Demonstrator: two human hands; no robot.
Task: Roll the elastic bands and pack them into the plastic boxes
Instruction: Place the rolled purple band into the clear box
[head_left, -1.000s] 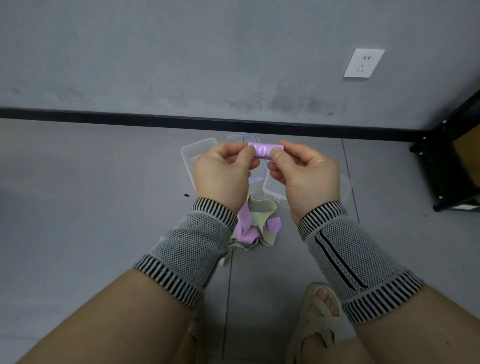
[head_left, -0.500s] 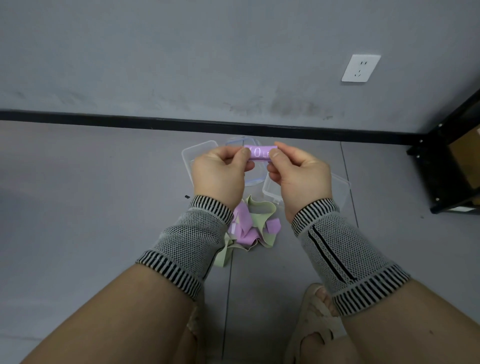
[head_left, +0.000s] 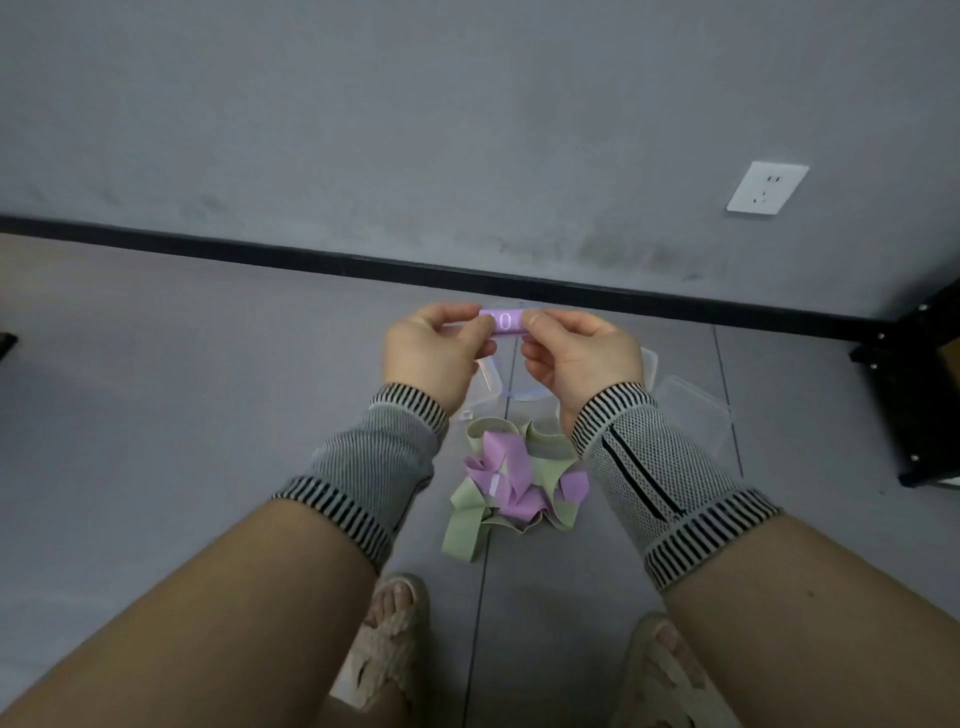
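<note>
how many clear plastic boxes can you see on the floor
3, though hands hide parts: one box below the left hand, one blue-edged box between the wrists, one box right of the right wrist. More may be hidden.

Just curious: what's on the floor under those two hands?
Clear plastic boxes lie below the left hand and right hand, mostly covered; their contents can't be seen. Nearer, loose bands are piled.

The person's forearms are bare above the wrists. Each wrist carries a grey knitted mesh wrist sleeve, one on the left (head_left: 371, 467) and one on the right (head_left: 660, 478), bordered at both ends by black-and-white striped ribbing. The right sleeve bears a black lengthwise stripe. The left hand (head_left: 431, 353) and right hand (head_left: 584, 358) are ungloved. Both feet wear beige open-toe sandals (head_left: 389, 644) with woven straps.
</note>
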